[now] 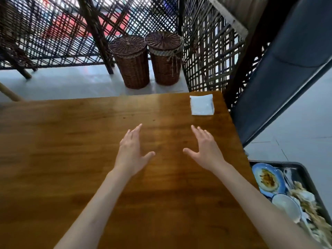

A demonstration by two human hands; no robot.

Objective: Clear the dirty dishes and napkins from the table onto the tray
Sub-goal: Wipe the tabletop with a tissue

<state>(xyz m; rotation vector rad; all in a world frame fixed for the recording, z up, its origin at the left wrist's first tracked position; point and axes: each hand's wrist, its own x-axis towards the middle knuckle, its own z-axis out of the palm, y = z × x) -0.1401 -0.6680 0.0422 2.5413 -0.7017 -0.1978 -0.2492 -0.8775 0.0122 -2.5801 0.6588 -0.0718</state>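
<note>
Wooden table [71,150] fills most of the view, its top brown and glossy, with no writing or label readable anywhere. Both hands hover over it, palms down, fingers straight and spread, grasping nothing: left hand [132,153], right hand [206,150]. One white napkin [202,104] lies flat near the far right corner of the table, beyond the right hand and apart from it. Off the table's right edge sits a dark tray [305,170] holding a blue plate [267,178] with food scraps, a white bowl [285,206] and crumpled napkins [309,203]. Behind the table stand two lidded wicker baskets [147,60] on the pale floor, before a dark lattice screen [53,33].
</note>
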